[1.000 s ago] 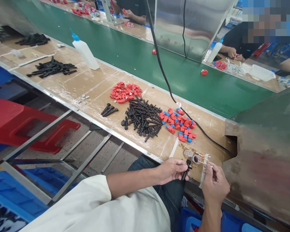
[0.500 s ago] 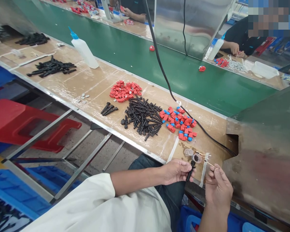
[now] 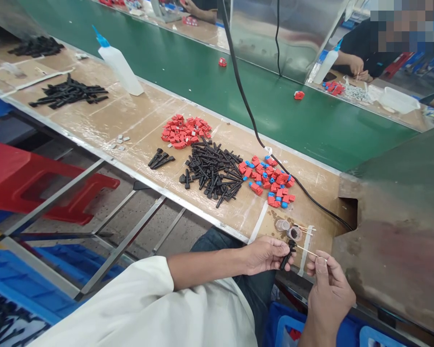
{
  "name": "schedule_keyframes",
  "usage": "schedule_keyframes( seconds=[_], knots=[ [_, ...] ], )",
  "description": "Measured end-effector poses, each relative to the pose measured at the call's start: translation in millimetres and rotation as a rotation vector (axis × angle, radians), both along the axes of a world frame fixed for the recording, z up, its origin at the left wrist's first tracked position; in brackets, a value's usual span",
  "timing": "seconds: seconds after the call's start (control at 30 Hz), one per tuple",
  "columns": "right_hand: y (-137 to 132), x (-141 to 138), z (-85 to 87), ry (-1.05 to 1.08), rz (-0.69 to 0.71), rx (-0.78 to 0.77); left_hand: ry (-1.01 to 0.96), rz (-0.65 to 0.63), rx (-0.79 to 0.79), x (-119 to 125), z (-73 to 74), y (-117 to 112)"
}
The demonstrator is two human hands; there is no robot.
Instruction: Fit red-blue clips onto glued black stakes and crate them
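Note:
In my left hand [image 3: 269, 255] a black plastic part [image 3: 286, 259] is pinched between thumb and fingers over the table's near edge. My right hand [image 3: 329, 277] is closed on a thin wooden stick [image 3: 306, 250], whose far tip reaches the top end of the black part. Whether the tip touches it, I cannot make out. Just behind my left hand stand a small clear cup [image 3: 282, 225] and a second cup with dark contents [image 3: 294, 233]. Several more sticks [image 3: 305, 228] lie beside the cups, across a white strip of tape [image 3: 305, 253].
Behind the cups lie red and blue pieces [image 3: 267, 178], a heap of black parts [image 3: 213, 168] and red pieces [image 3: 184, 131]. A white bottle [image 3: 121, 67] stands farther left. A black cable [image 3: 246, 106] crosses the green belt [image 3: 188, 72]. A metal housing [image 3: 401, 217] bounds the right; a co-worker's hands [image 3: 359, 68] are across.
My right hand has turned, and its stick has swung from near the dark cup to the black part's top end. My left hand has barely moved. The view has shifted slightly.

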State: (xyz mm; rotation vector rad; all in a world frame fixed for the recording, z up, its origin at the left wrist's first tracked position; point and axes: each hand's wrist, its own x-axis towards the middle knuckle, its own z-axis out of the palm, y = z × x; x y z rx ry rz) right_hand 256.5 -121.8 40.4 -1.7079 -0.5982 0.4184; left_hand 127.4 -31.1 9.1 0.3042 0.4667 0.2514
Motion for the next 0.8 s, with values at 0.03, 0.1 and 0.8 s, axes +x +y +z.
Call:
schedule_keyframes(
  seconds=[0.03, 0.1, 0.8],
  knots=[
    [0, 0, 0.1, -0.033, 0.005, -0.026, -0.001, 0.002, 0.01, 0, -0.1, 0],
    [0, -1, 0.5, -0.116, 0.01, -0.078, 0.005, 0.01, 0.049, 0, -0.6, 0],
    [-2, -14, 16.5, -1.175, 0.412, 0.178, -0.069, 0.047, 0.191, -8, 1.9, 0]
  ],
)
